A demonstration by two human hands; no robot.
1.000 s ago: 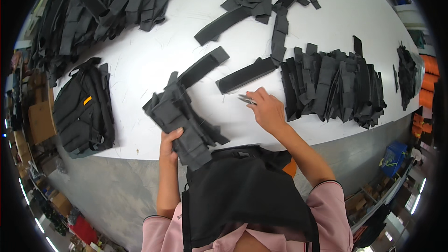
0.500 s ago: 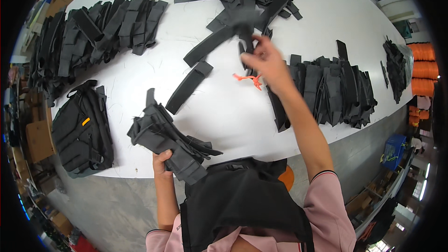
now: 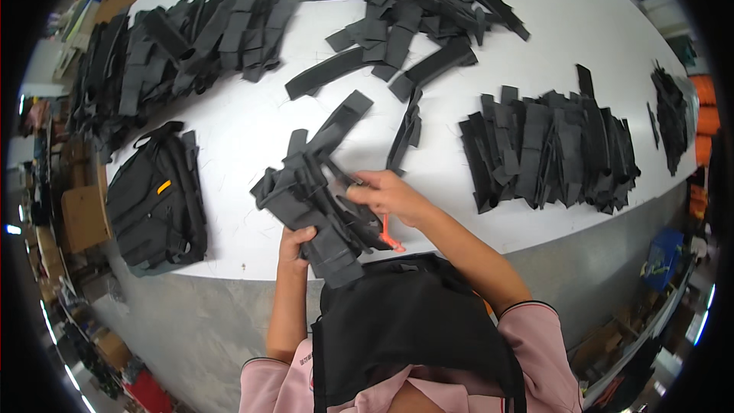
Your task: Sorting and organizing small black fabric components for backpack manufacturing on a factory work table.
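A thick bundle of black fabric strips (image 3: 310,210) is in my left hand (image 3: 297,246), thumb on top, over the table's near edge. My right hand (image 3: 390,197) is beside the bundle's right side, fingers pinched on a black fabric strip (image 3: 340,173) angled against it. Below these fingers dangles a knotted orange cord (image 3: 390,235); what its upper end is fixed to is hidden. Just beyond the bundle lies a loose strip (image 3: 342,121), and another folded strip (image 3: 405,131) rests to its right.
On the white table (image 3: 245,130) are a tangled heap of strips (image 3: 428,8) at the back, rows of strips at left (image 3: 183,46) and right (image 3: 547,149), and a black backpack (image 3: 159,199). A dark pile (image 3: 673,118) lies far right. A black apron (image 3: 417,321) covers my front.
My right hand has come back from the heap toward me, bringing a strip and the orange cord to the bundle. My left hand still grips the bundle; the whole view has shifted slightly.
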